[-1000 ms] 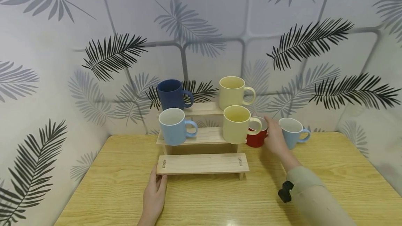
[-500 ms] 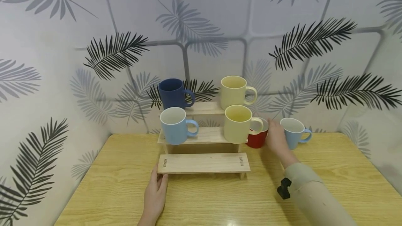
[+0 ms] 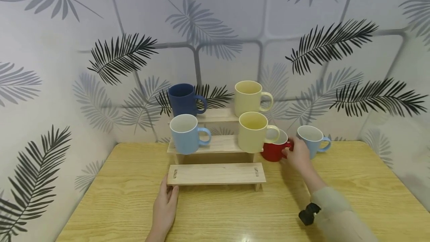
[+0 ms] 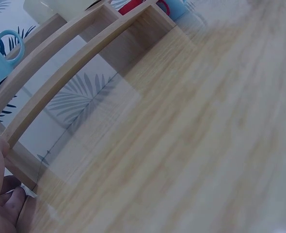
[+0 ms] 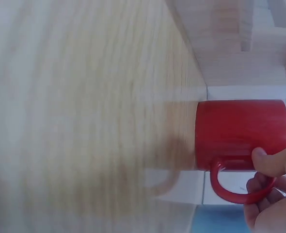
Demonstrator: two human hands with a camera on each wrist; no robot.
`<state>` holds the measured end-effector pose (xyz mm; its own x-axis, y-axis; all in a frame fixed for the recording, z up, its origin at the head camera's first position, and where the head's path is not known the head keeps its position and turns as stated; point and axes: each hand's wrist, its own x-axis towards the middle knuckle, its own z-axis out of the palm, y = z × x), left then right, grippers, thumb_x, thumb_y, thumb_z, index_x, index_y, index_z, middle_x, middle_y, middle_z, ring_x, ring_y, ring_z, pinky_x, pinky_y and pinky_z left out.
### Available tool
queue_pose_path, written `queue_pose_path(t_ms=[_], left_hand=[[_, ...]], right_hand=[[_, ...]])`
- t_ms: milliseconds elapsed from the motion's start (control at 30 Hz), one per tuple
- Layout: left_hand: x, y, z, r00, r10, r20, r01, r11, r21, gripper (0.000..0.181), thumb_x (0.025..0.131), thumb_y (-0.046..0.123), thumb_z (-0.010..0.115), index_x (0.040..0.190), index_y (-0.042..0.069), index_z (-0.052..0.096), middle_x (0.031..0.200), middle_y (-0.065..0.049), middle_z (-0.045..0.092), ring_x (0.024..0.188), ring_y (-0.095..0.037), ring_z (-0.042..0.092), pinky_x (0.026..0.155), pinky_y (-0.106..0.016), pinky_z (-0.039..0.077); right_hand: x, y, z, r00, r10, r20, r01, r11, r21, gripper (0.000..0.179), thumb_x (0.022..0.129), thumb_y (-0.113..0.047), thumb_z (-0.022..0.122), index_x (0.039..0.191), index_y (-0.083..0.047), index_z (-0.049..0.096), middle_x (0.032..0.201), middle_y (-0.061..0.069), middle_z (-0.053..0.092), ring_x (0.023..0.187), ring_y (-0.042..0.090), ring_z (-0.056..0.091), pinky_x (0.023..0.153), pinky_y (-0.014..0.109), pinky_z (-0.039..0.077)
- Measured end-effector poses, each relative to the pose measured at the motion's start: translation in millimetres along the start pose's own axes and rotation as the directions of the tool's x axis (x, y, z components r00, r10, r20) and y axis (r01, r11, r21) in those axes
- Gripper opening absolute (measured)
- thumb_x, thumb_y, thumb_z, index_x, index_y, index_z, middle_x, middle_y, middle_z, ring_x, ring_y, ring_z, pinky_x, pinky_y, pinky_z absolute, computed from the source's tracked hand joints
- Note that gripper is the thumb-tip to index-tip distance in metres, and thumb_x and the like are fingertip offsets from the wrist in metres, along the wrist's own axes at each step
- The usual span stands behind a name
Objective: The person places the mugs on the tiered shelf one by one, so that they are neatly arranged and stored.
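My right hand (image 3: 298,155) grips the handle of a red mug (image 3: 273,152) standing on the table, right of a stepped wooden display rack (image 3: 216,174). In the right wrist view, thumb and fingers pinch the upper part of the mug's handle (image 5: 223,189). At the rack's lowest step, my left hand (image 3: 164,206) holds the left end, thumb in front; the left wrist view has its fingers (image 4: 12,204) curled by the end leg. A light blue mug (image 3: 184,137) and a yellow mug (image 3: 252,133) occupy the middle step. On the top one are a navy mug (image 3: 182,102) and another yellow mug (image 3: 248,100).
Just right of my right hand, a second light blue mug (image 3: 310,141) stands on the table (image 3: 215,216). Behind everything rises a wall covering (image 3: 215,21) with leaf prints. The front yellow mug's handle overlaps the red mug in the head view.
My right hand has shifted from the red mug's side onto its handle. The mug has turned so the handle points right, and sits slightly nearer. My left hand stays at the rack.
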<state>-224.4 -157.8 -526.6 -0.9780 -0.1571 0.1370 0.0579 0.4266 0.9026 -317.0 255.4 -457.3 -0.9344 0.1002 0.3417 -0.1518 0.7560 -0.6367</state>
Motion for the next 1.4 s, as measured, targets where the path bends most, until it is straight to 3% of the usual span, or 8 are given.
queue_pose_path(t_ms=[233,467,633,733,967,1233,1400], left_hand=[[1.5,0.2,-0.3,1.0,0.003,0.004,-0.003,1.0,0.0,0.06,0.103,0.026,0.046,0.151,0.002,0.019,0.146,-0.026,0.034,0.131,-0.035,0.04,0.106,-0.039,0.038],[-0.3,-0.6,-0.6,1.0,-0.012,0.015,0.012,1.0,0.001,0.062,0.103,0.029,0.044,0.152,0.004,0.017,0.148,-0.026,0.032,0.131,-0.036,0.039,0.106,-0.041,0.038],[-0.5,-1.2,-1.1,1.0,-0.008,0.012,0.008,1.0,-0.005,0.061,0.103,0.029,0.045,0.152,0.004,0.018,0.147,-0.026,0.033,0.131,-0.035,0.039,0.106,-0.041,0.039],[-0.2,-0.4,-1.2,1.0,-0.008,0.01,0.008,1.0,0.001,0.06,0.103,0.027,0.045,0.152,0.003,0.018,0.147,-0.026,0.033,0.131,-0.035,0.04,0.105,-0.04,0.039],[0.5,0.6,-0.8,1.0,-0.002,0.005,0.002,1.0,0.004,0.059,0.103,0.026,0.044,0.152,0.004,0.02,0.146,-0.025,0.035,0.131,-0.034,0.04,0.105,-0.039,0.04],[1.7,-1.2,-1.6,1.0,0.006,0.003,-0.006,1.0,0.01,0.06,0.103,0.028,0.044,0.152,0.004,0.019,0.146,-0.026,0.034,0.13,-0.036,0.041,0.104,-0.039,0.04],[1.1,-3.1,-1.1,1.0,0.013,0.012,-0.013,1.0,-0.003,0.06,0.103,0.029,0.044,0.152,0.004,0.019,0.148,-0.026,0.031,0.13,-0.036,0.041,0.104,-0.039,0.04]], right_hand=[[-14.5,6.2,0.0,0.988,0.151,0.021,-0.153,0.977,0.15,0.032,0.091,-0.007,0.065,0.113,0.012,0.051,0.105,0.031,0.059,0.098,0.042,0.055,0.085,0.047,0.049],[-23.7,7.6,3.3,0.983,0.182,-0.023,-0.174,0.964,0.202,0.03,0.093,-0.018,0.065,0.105,0.008,0.056,0.095,0.023,0.061,0.087,0.03,0.055,0.069,0.027,0.046],[-28.8,6.6,11.0,0.975,0.213,-0.063,-0.192,0.952,0.237,0.028,0.091,-0.02,0.068,0.1,0.004,0.057,0.085,0.013,0.06,0.078,0.018,0.051,0.063,0.02,0.043],[-32.6,5.1,13.8,0.968,0.24,-0.067,-0.212,0.935,0.285,0.028,0.09,-0.021,0.069,0.099,0.004,0.057,0.081,0.007,0.059,0.075,0.013,0.049,0.061,0.018,0.042],[-45.4,0.8,11.3,0.944,0.329,-0.027,-0.288,0.861,0.419,0.029,0.088,-0.02,0.071,0.094,0.003,0.053,0.074,-0.004,0.054,0.069,0.005,0.048,0.057,0.016,0.044],[-61.2,-1.6,-3.9,0.942,0.332,0.047,-0.314,0.823,0.474,0.025,0.088,-0.014,0.071,0.092,0.002,0.052,0.073,-0.005,0.056,0.068,0.004,0.053,0.059,0.016,0.047],[-67.7,0.8,-8.6,0.95,0.304,0.067,-0.3,0.836,0.46,0.023,0.089,-0.012,0.07,0.094,0.003,0.053,0.074,-0.007,0.06,0.069,0.005,0.055,0.061,0.018,0.048]])
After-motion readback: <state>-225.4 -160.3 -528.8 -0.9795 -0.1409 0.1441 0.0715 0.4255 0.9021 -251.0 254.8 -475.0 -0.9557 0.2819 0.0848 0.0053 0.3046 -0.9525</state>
